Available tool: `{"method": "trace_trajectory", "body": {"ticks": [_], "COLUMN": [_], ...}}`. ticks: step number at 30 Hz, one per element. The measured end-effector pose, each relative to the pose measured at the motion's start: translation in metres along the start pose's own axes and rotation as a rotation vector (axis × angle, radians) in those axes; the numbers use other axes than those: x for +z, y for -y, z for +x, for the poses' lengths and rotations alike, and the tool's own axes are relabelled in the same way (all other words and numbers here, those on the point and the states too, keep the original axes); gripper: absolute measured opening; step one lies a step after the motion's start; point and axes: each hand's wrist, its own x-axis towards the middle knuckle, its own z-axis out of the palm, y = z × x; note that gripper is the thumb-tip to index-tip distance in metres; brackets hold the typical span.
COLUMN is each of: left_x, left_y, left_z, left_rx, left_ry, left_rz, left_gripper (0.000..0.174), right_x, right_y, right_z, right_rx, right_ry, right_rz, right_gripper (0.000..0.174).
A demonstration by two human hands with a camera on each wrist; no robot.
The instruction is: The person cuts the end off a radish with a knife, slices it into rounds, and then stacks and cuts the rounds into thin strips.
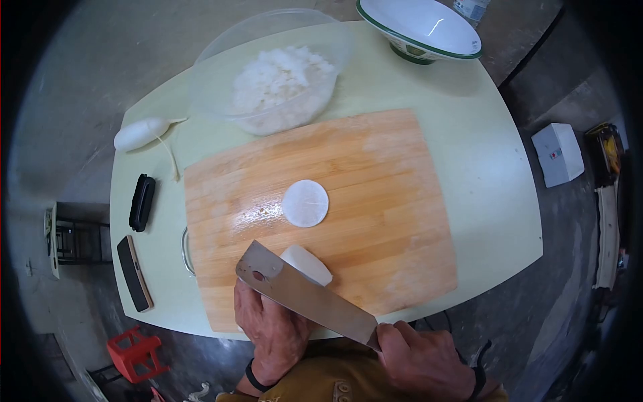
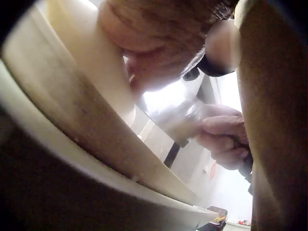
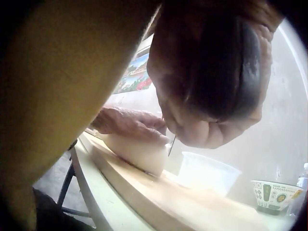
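Note:
My right hand [image 1: 425, 362] grips the handle of a cleaver [image 1: 321, 305], whose broad blade slants up and left in front of my left hand. My left hand [image 1: 271, 335] holds a peeled white radish [image 3: 139, 153] against the cutting board [image 1: 382, 181], fingers bent over its top. Beyond the blade, the cut end of the radish [image 1: 307, 265] shows in the head view; the blade hides part of the rest. One thin round radish slice [image 1: 305, 203] lies flat near the middle of the board.
Behind the board stands a clear plastic bowl [image 1: 335, 84] with shredded white radish [image 1: 281, 77]. A green-rimmed bowl [image 1: 429, 30] is at the back right. At left are a small whole radish [image 1: 140, 134], a black case [image 1: 141, 202] and a phone [image 1: 134, 273]. A red stool [image 1: 137, 355] stands below.

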Motion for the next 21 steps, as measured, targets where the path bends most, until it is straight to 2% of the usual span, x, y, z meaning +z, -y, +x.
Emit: {"method": "trace_trajectory", "body": {"ticks": [6, 8, 12, 14, 16, 18, 21], "left_x": [0.0, 0.001, -0.003, 0.0, 0.002, -0.001, -0.001], "left_y": [-0.003, -0.001, -0.005, -0.003, -0.004, -0.002, -0.003], "left_z": [0.002, -0.001, 0.003, 0.002, 0.006, 0.003, 0.001], "left_rx": [0.008, -0.026, 0.044, -0.008, -0.051, 0.0, -0.018], "left_ry": [0.007, 0.001, 0.008, -0.04, -0.036, -0.012, -0.011], "left_rz": [0.028, -0.037, -0.032, -0.101, -0.134, -0.092, -0.088], "left_gripper": [0.043, 0.041, 0.033, 0.031, 0.03, 0.034, 0.038], "right_x": [0.001, 0.001, 0.018, 0.024, 0.019, 0.017, 0.016], "right_y": [-0.002, -0.003, -0.018, -0.03, -0.031, -0.031, -0.031], "right_z": [0.02, 0.031, 0.05, 0.052, 0.047, 0.044, 0.05], "right_rx": [-0.095, -0.156, -0.172, -0.215, -0.194, -0.175, -0.173], "right_ry": [-0.044, 0.043, 0.074, 0.084, 0.075, 0.079, 0.043], "right_rz": [-0.017, -0.088, -0.061, -0.003, 0.026, 0.067, 0.093], "right_gripper": [0.006, 0.015, 0.02, 0.024, 0.023, 0.023, 0.019]}}
